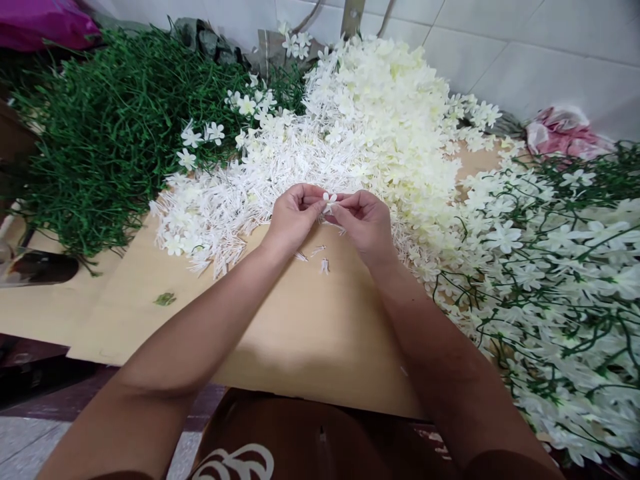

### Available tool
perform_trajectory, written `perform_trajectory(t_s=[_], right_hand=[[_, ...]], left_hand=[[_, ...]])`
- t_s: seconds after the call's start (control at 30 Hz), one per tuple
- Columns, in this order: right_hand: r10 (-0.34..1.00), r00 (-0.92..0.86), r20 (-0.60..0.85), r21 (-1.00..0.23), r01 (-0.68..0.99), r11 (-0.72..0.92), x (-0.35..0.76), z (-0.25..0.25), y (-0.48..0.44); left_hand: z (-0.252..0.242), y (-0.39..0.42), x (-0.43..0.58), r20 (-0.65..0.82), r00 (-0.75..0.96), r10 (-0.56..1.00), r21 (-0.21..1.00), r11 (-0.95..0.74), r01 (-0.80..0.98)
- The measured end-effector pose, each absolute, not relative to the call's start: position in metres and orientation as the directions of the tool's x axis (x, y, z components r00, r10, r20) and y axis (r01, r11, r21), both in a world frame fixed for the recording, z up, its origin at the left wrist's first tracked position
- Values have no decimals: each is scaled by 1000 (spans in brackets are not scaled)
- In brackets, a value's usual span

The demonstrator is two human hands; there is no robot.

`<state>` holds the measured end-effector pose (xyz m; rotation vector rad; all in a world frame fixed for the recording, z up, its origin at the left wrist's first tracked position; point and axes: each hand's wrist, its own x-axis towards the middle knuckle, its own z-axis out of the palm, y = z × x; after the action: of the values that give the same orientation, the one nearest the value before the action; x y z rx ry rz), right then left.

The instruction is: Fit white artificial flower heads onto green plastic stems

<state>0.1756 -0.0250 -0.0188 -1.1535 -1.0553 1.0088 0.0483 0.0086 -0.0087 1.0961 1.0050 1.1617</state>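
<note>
Both my hands meet over the middle of a cardboard sheet. My left hand and my right hand are closed in pinches on one small white artificial flower held between their fingertips. Right behind the hands lies a heap of thin white stamen pieces. A big mound of loose cream-white petals rises beyond it. Three stray stamen pieces lie on the cardboard under my wrists.
A pile of bare green plastic stems fills the left. Finished green sprays with white flowers cover the right side. Pink cloth lies at the back right against a tiled wall. A dark object sits at the left edge.
</note>
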Motion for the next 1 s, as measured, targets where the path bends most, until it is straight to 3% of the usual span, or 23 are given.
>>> perform_trajectory(t_s=[0.47,1.0], right_hand=[[901,228,370,-898,338,283,176,-25,-25],[923,221,314,-934,248,258,176,-21,-26]], left_hand=[[-13,8,49,-21,161,987,994,38,-102],[-8,9,46,-26,165,986,985,53,-164]])
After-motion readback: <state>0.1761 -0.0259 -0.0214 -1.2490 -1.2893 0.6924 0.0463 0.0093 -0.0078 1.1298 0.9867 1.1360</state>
